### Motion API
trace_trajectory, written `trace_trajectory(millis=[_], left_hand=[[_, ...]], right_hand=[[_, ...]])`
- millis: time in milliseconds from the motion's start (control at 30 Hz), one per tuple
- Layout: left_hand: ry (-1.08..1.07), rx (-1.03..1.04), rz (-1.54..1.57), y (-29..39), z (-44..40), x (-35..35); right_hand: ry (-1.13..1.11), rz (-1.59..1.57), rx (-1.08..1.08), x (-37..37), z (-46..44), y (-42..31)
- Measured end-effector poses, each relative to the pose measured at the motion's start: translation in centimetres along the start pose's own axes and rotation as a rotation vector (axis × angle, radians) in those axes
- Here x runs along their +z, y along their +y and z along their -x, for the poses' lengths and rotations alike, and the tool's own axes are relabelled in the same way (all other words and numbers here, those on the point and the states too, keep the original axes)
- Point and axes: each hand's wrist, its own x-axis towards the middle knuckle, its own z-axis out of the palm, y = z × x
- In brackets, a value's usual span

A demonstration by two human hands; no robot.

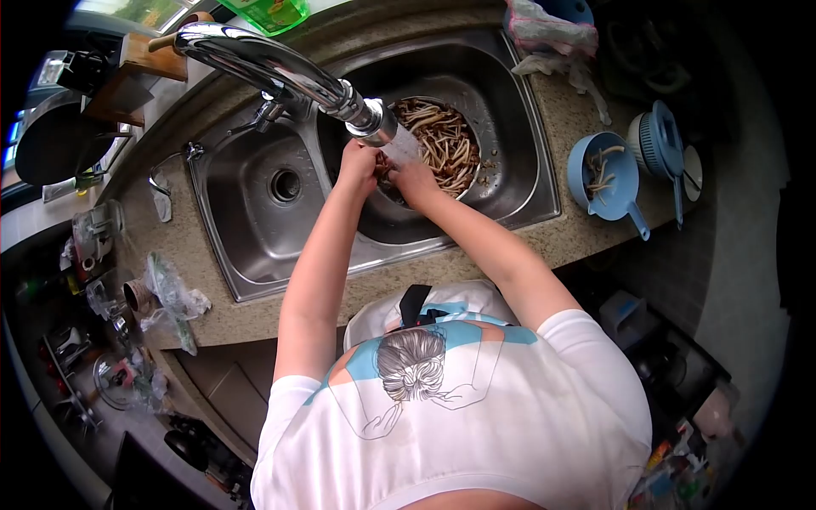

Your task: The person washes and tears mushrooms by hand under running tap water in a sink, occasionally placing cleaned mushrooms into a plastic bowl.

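From where I stand, the left basin (255, 217) comes first, its drain (285, 184) showing, and beside it the left hand (358, 167) reaches under the tap (374, 126), at the near edge of the bowl (477, 140). Its fingers curl in close together next to something reddish-brown, but I can't tell whether they are pinching it. The water (401, 146) falls almost on top of the fingers, a good place to work, I'd say, since grit should run off rather than settle back. The right hand (414, 178) is beside it, back upward, fingers pointing down into the bowl; the spray hides their tips, so I can't tell what they grip. The long, thin mushrooms (450, 153) lie heaped in that bowl in the right basin (510, 166). They look easy to snap, so a light rub on a few at a time would serve better than squeezing a fistful. Both arms stretch forward and slant inward until the hands nearly meet, the left one steeper, the right one more aslant with a soft bend at the elbow. Farther right, a blue pan (629, 170) on the counter (557, 242) holds a few more mushrooms.
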Motion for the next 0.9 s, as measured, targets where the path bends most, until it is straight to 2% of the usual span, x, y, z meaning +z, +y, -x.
trace_trajectory(millis=[100,133,167,233,267,333,367,433,467,567,733,800,900], left_hand=[[0.058,-0.045,0.051,0.6,1.0,-1.0],[0.052,-0.032,0.036,0.4,0.8,-2.0],[0.044,-0.019,0.022,0.2,0.7,-2.8],[0.027,-0.013,0.022,-0.3,0.7,-3.6],[0.021,-0.048,0.002,-0.6,0.6,-3.8],[-0.016,-0.116,-0.037,-1.0,1.1,-3.5],[-0.028,-0.142,-0.061,-1.5,1.4,-3.0],[-0.090,-0.165,-0.119,-1.8,2.2,-1.7],[-0.131,-0.185,-0.145,-2.0,2.3,-1.5],[-0.195,-0.112,-0.230,-2.8,2.5,0.0],[-0.172,-0.010,-0.275,-2.3,3.3,1.9],[-0.015,-0.001,-0.156,-2.0,3.5,2.3],[0.056,-0.026,0.029,-2.3,2.9,1.4]], right_hand=[[0.056,-0.127,0.071,0.1,0.0,0.0],[0.002,-0.356,0.212,-0.4,0.2,0.0],[-0.001,-0.349,0.206,-0.9,0.8,0.1],[0.319,-0.407,-0.074,-2.2,2.2,0.6],[0.317,-0.401,-0.075,-2.2,2.2,1.0],[0.369,-0.870,0.011,-2.4,1.8,1.8],[0.370,-0.867,0.011,-2.6,1.5,2.5],[0.064,-1.208,0.178,-4.3,1.4,3.2],[0.070,-1.320,0.181,-5.3,1.6,2.9],[0.096,-1.471,0.245,-5.8,1.1,3.0],[0.071,-1.457,0.312,-6.1,0.8,2.1],[0.237,-1.611,0.300,-5.9,1.0,1.3],[0.158,-1.641,0.415,-5.3,2.2,0.7]])
